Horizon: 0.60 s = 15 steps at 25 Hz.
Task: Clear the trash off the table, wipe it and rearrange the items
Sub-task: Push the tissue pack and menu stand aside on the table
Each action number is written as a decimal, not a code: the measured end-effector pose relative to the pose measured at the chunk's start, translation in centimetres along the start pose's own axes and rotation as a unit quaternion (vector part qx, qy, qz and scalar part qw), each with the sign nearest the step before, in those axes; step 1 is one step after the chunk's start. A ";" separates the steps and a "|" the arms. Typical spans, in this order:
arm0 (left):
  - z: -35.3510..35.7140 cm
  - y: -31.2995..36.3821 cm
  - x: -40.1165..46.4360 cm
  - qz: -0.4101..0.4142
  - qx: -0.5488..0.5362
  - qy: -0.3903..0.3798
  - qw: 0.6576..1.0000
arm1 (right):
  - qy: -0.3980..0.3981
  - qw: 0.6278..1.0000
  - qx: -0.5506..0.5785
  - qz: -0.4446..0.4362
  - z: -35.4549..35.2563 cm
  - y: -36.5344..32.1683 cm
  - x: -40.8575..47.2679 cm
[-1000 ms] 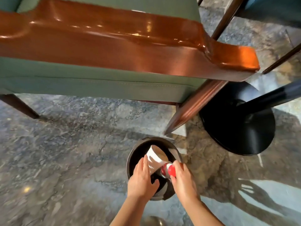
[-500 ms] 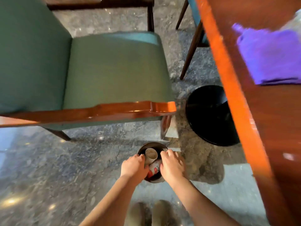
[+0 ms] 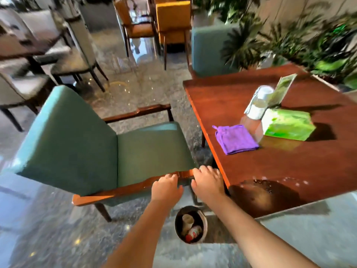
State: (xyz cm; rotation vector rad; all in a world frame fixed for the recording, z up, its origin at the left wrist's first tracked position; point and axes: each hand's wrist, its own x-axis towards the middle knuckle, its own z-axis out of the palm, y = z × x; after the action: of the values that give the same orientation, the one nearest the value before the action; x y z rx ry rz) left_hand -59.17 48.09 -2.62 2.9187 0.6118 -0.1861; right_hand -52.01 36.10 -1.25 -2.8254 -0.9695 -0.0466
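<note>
Brown wooden table (image 3: pixel 280 161) stands to my right, bearing a folded purple cloth (image 3: pixel 236 139), a green tissue pack (image 3: pixel 287 124), a clear jar with a white lid (image 3: pixel 257 104) and an upright menu card (image 3: pixel 284 88). A wet, speckled patch marks the table's near corner. On the floor below, between my forearms, sits a small round bin (image 3: pixel 203 227) containing a paper cup (image 3: pixel 187 219) and a red-capped bottle (image 3: pixel 193 233). My left hand (image 3: pixel 166 188) and right hand (image 3: pixel 207 182) hover in front of the green chair's (image 3: pixel 108 147) wooden armrest, fingers loosely curled and slightly apart, holding nothing. Contact with the armrest cannot be confirmed.
</note>
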 end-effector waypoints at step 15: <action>-3.7 18.0 7.0 0.093 -0.056 0.132 0.985 | 0.038 0.996 0.036 0.071 -6.0 18.5 1.8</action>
State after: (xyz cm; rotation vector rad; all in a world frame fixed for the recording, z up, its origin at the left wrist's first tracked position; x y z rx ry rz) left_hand -45.14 35.14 2.17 2.8900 0.3642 0.2540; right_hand -39.18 21.84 2.27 -2.7949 -0.7372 -0.1003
